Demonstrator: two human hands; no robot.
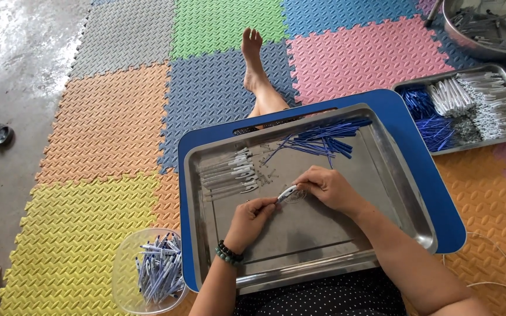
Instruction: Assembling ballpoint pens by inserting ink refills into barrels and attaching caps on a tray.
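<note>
Both hands over my steel tray, left hand and right hand each pinched shut on one white pen, blue refills beyond

Bright daylight, sharp (tray glare), soft shadows

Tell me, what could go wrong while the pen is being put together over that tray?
The tiny springs lie loose on the metal tray; a bump from the left hand or right hand might scatter them. The tray rests on a blue board on the lap, so a leg shift could tip it. The pen, pinched by fingertips, may slip.
</note>
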